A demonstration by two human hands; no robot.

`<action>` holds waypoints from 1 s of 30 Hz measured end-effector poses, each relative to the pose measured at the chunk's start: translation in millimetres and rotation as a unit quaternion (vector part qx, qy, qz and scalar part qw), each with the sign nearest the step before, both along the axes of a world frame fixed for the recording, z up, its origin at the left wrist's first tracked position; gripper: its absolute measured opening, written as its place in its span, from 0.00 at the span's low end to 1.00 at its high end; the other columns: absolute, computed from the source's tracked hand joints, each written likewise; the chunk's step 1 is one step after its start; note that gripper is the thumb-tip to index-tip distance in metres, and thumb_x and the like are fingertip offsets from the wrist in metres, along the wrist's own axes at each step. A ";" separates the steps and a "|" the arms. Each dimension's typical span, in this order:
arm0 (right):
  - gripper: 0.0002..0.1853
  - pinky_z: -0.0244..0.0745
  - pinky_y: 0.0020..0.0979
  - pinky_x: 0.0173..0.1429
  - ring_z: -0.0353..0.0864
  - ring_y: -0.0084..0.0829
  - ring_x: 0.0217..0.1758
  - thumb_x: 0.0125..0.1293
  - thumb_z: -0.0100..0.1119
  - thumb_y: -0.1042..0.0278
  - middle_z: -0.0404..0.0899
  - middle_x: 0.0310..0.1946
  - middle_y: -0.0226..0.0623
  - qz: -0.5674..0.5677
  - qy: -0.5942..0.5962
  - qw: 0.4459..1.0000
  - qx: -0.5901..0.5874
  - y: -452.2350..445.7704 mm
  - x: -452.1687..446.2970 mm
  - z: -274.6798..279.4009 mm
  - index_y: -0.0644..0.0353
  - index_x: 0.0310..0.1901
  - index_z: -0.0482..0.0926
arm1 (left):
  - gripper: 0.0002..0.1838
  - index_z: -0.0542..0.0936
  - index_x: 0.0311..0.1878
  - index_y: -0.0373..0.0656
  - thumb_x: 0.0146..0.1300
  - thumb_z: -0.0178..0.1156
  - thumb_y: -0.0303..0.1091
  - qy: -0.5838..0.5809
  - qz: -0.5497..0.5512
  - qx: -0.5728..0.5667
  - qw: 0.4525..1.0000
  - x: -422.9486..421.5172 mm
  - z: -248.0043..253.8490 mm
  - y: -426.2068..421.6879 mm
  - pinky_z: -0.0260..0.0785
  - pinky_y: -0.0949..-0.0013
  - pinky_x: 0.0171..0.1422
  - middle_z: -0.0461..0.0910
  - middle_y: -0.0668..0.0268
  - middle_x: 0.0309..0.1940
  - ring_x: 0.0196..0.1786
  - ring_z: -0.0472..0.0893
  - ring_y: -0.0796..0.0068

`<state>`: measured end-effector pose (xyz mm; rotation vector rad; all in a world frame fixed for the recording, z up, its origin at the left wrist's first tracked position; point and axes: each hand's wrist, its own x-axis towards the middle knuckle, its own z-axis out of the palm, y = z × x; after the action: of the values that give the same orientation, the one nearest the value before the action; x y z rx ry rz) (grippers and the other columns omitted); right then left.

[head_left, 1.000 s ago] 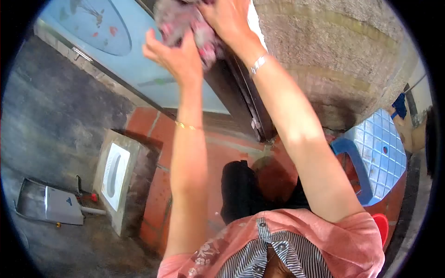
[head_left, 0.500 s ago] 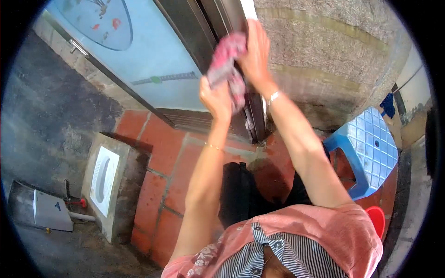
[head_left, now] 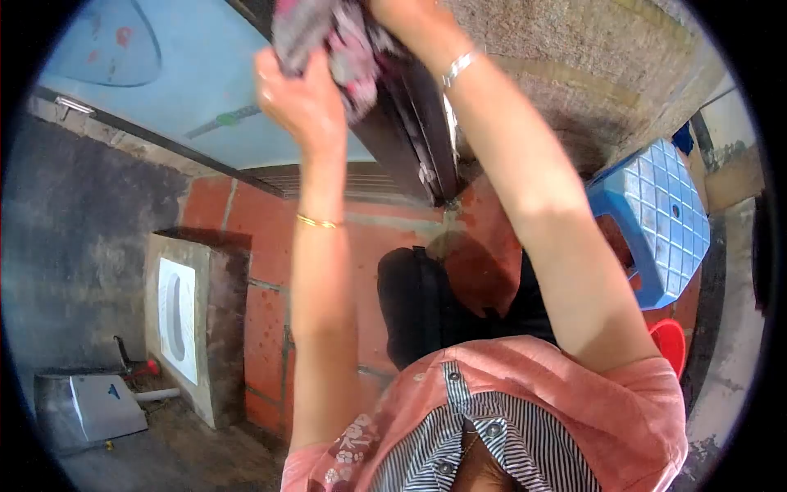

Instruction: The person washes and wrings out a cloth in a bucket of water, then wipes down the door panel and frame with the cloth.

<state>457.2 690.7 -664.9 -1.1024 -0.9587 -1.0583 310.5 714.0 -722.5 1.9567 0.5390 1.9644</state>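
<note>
A crumpled pink and grey cloth (head_left: 354, 66) lies against the dark brown door frame (head_left: 402, 135) at the top of the view. My left hand (head_left: 305, 102) is closed around the lower left of the cloth, its fingers curled into the fabric. Beside the cloth's right side, my right hand (head_left: 410, 20) reaches up along the frame. The top edge of the picture cuts off its fingers, so their grip is hidden. Left of the frame is the door's pale blue frosted panel (head_left: 197, 49).
A blue plastic stool (head_left: 668, 217) stands at the right, with a red basin (head_left: 668, 344) partly behind my sleeve. At the left are a squat toilet (head_left: 176, 320) on a raised concrete block and a white cistern (head_left: 106, 406). Red tiles (head_left: 270, 328) cover the floor; a rough wall (head_left: 557, 82) rises at upper right.
Both hands and the cloth have moved upward and to the left along the door frame, toward the top edge of the view. The camera view has also shifted and turned a little.
</note>
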 end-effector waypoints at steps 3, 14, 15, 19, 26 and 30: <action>0.54 0.50 0.50 0.76 0.54 0.57 0.75 0.52 0.71 0.62 0.56 0.71 0.60 -0.044 0.048 0.994 -0.088 3.6 8.2 -93.2 0.65 0.75 0.47 | 0.16 0.76 0.40 0.31 0.48 0.67 0.26 0.029 0.006 -0.062 0.998 -0.7 -81.2 -4.4 0.69 0.53 0.47 0.77 0.49 0.35 0.39 0.77 0.48; 0.33 0.60 0.42 0.71 0.60 0.53 0.72 0.67 0.53 0.66 0.61 0.68 0.53 0.029 0.304 0.923 -0.235 -34.3 -29.3 -301.8 0.61 0.72 0.54 | 0.12 0.76 0.34 0.35 0.50 0.68 0.29 0.177 0.004 -0.308 0.935 -17.6 -246.2 -36.1 0.71 0.57 0.45 0.79 0.50 0.31 0.37 0.79 0.50; 0.34 0.62 0.43 0.70 0.61 0.53 0.72 0.66 0.55 0.67 0.62 0.67 0.52 0.033 0.327 0.908 -0.261 -40.0 -33.8 -312.6 0.60 0.71 0.55 | 0.11 0.76 0.34 0.35 0.50 0.67 0.28 0.185 -0.005 -0.329 0.926 -23.2 -250.6 -39.8 0.71 0.58 0.45 0.80 0.50 0.31 0.36 0.79 0.53; 0.36 0.78 0.44 0.53 0.77 0.49 0.56 0.59 0.63 0.70 0.72 0.59 0.47 0.039 0.440 0.807 -0.393 -73.2 -36.5 -364.1 0.56 0.68 0.60 | 0.08 0.76 0.34 0.35 0.50 0.61 0.23 0.156 -0.084 -0.318 0.931 -40.5 -279.8 -48.4 0.71 0.63 0.40 0.80 0.55 0.31 0.30 0.76 0.64; 0.31 0.79 0.28 0.26 0.78 0.26 0.40 0.59 0.65 0.72 0.77 0.48 0.38 0.555 0.507 0.520 -0.407 -146.6 -40.6 -269.0 0.62 0.63 0.65 | 0.24 0.67 0.61 0.41 0.59 0.51 0.22 -0.109 -0.230 -0.609 0.751 -86.7 -194.2 -72.0 0.75 0.67 0.38 0.79 0.62 0.36 0.37 0.80 0.72; 0.33 0.78 0.30 0.46 0.75 0.27 0.50 0.61 0.63 0.75 0.72 0.56 0.37 0.614 0.396 0.621 -0.283 -152.4 -62.4 -193.8 0.58 0.67 0.60 | 0.17 0.73 0.54 0.41 0.63 0.44 0.30 -0.217 -0.268 -0.483 0.805 -81.2 -136.3 -71.4 0.76 0.60 0.44 0.80 0.60 0.40 0.39 0.80 0.65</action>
<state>394.8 538.2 -858.7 -0.8909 -0.9766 0.8986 229.3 642.6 -858.8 0.8430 0.5959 1.2737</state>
